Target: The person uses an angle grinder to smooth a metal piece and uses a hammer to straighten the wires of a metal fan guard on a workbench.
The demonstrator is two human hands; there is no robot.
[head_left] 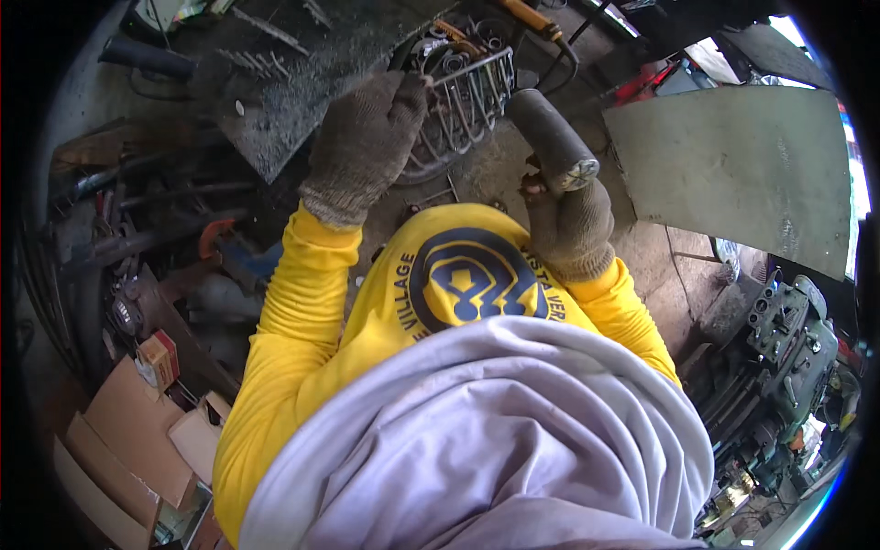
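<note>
My right hand (570,229), in a worn brown knit glove with some fingertips bare, is closed around the lower end of a thick dark grey cylinder (550,137). The cylinder is tilted, its scuffed, paler end face toward me. My left hand (367,147), in a matching glove, is closed beside a wire basket (467,105). Its fingertips are at the basket's left rim, and what they hold, if anything, I cannot make out. Rings, tools and other metal parts fill the basket.
A dark metal tabletop (275,119) with loose rods lies beyond my left hand. To the right stand a large grey-green sheet panel (733,174) and a green machine (793,339). An orange-handled tool (532,18) is at the back. Cardboard boxes (137,431) and scrap metal crowd the left.
</note>
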